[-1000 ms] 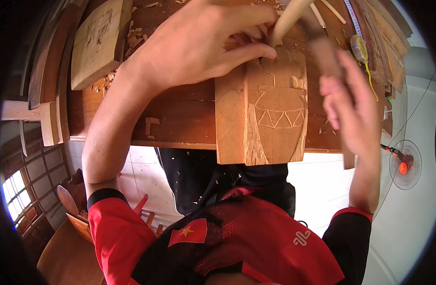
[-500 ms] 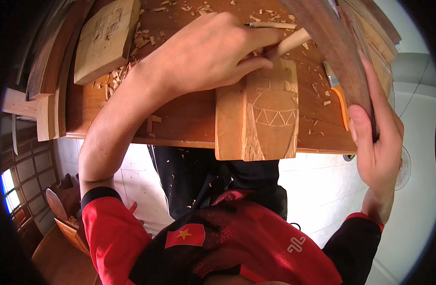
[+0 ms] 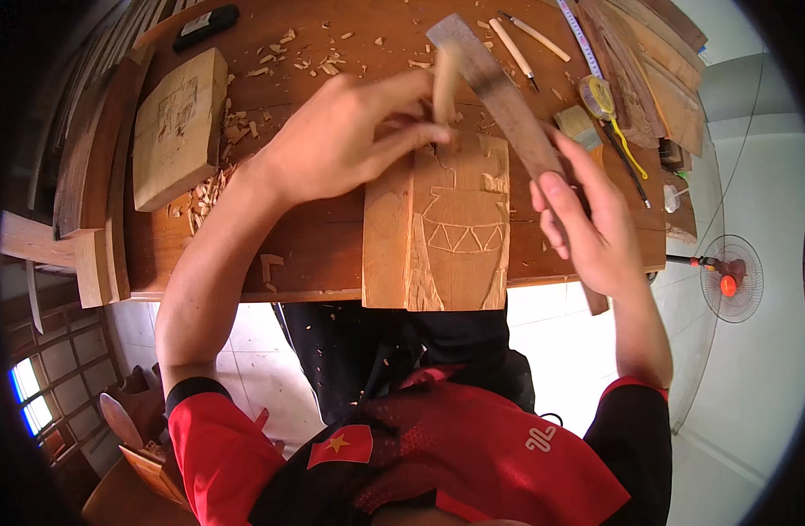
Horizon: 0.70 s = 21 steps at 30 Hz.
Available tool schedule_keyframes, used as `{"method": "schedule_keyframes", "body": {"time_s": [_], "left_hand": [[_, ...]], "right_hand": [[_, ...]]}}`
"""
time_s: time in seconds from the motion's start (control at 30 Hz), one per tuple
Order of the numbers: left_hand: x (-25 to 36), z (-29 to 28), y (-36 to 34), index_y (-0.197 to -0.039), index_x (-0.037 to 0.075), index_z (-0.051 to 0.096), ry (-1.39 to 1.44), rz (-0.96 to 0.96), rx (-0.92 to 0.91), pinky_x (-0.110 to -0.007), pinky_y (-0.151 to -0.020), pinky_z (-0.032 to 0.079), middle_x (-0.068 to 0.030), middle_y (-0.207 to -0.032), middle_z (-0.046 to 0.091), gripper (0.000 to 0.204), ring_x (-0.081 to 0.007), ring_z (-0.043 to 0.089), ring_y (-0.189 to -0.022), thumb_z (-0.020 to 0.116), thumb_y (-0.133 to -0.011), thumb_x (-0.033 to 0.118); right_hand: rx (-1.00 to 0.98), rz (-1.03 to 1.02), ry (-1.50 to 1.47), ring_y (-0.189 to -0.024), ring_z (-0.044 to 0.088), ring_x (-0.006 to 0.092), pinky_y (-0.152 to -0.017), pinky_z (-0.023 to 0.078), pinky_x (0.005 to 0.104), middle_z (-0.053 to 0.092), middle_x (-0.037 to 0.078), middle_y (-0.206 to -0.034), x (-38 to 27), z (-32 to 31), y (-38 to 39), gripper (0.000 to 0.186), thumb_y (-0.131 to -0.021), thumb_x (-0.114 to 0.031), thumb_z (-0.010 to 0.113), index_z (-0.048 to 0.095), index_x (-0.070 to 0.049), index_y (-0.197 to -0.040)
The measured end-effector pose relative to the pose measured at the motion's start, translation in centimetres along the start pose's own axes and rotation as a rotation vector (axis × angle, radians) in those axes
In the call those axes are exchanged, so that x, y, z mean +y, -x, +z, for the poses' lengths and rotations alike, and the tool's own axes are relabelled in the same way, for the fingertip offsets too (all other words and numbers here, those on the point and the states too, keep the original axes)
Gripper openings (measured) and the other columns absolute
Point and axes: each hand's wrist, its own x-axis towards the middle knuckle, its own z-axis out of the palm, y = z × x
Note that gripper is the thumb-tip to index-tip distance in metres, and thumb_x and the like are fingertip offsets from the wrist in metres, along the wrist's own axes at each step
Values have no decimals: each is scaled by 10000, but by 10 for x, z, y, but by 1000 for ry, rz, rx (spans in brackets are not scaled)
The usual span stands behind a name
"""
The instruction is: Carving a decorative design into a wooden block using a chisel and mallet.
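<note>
A thick wooden block [image 3: 462, 272] with a carved drum-like outline and zigzag band lies at the table's front edge, overhanging it a little. My left hand [image 3: 341, 140] is closed around the blurred pale wooden handle of a carving chisel [image 3: 445, 83], held near upright over the block's far part. Its blade is mostly hidden by my fingers. My right hand [image 3: 591, 210] grips a long, flat, dark wooden bar [image 3: 516, 118] slanting up to the left. The bar's far end is beside the top of the chisel handle; I cannot tell whether they touch.
Left of my arm lies a second carved board [image 3: 179, 131] among wood shavings [image 3: 211, 195]. Two wooden-handled tools [image 3: 514, 48], a tape measure [image 3: 598, 98] and a brush [image 3: 580, 129] are at the right. Planks line both sides. A fan [image 3: 730, 279] stands beyond the table's right edge.
My right hand has swung the bar leftward, bringing its end beside the chisel handle. The chisel now stands more upright. The view has shifted, showing more of the table's far right.
</note>
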Motion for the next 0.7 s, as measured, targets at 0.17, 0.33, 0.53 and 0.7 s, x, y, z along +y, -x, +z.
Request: {"method": "schedule_keyframes", "body": {"time_s": [0.17,0.33,0.53,0.7], "left_hand": [[0,4,-5,-1227,-53,565,435,-127,63,-344,-928,566,-141,-998,758,265,-189,727,-1022,629,-1046,129],[0,2,-3,-1189,-33,594,178,-110,0,-330,-917,555,-129,-990,780,240,-168,729,-1008,661,-1023,127],[6,1,-3,-1115,-10,650,24,-71,-2,-331,-896,550,-109,-996,795,204,-170,744,-995,713,-981,131],[9,1,-2,-1091,12,672,-65,-53,10,-349,-861,567,-103,-996,790,183,-218,766,-971,725,-967,136]], "right_hand": [[-25,-82,-56,-892,629,140,-800,507,297,675,106,-1030,31,17,-6,559,-1018,-249,680,483,50,-1447],[-32,-64,-128,-1101,631,192,-968,490,336,669,160,-1203,37,17,-7,570,-1005,-249,701,488,48,-1441],[-19,-51,-124,-1141,635,206,-1000,484,343,668,170,-1234,38,13,-1,586,-995,-242,713,481,43,-1451],[-24,-70,-90,-1219,609,231,-1045,458,351,640,182,-1318,32,7,4,584,-995,-215,707,472,43,-1463]]}}
